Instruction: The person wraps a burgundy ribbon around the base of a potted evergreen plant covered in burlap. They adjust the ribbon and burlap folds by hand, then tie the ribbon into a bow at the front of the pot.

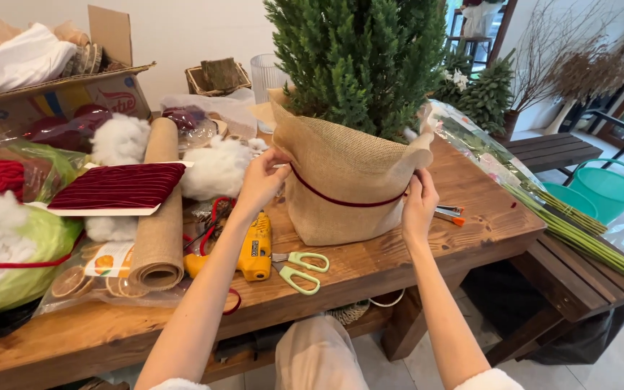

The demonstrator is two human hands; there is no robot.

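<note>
The ribbon (341,200), a thin dark red band, runs across the front of the burlap wrap (341,180) around the base of a small evergreen tree (359,58), which stands on the wooden table (471,217). I judge the ribbon light, limp and a little slick, so it wants tension from both ends, gripped close to the wrap. The burlap looks coarse and floppy, likely to slump if the band slackens, and the potted tree seems heavy enough to stay put.

My left hand (261,180) has its fingers closed, pinching the ribbon at the wrap's left edge. My right hand (419,202) presses at the right edge, fingers curled on the burlap where the ribbon ends; whether it pinches the band I cannot tell.

Just in front lie green-handled scissors (299,269) and a yellow glue gun (256,249). Further left sit a burlap roll (160,209), a card of red velvet ribbon (117,186) and tufts of white stuffing (214,170).
</note>
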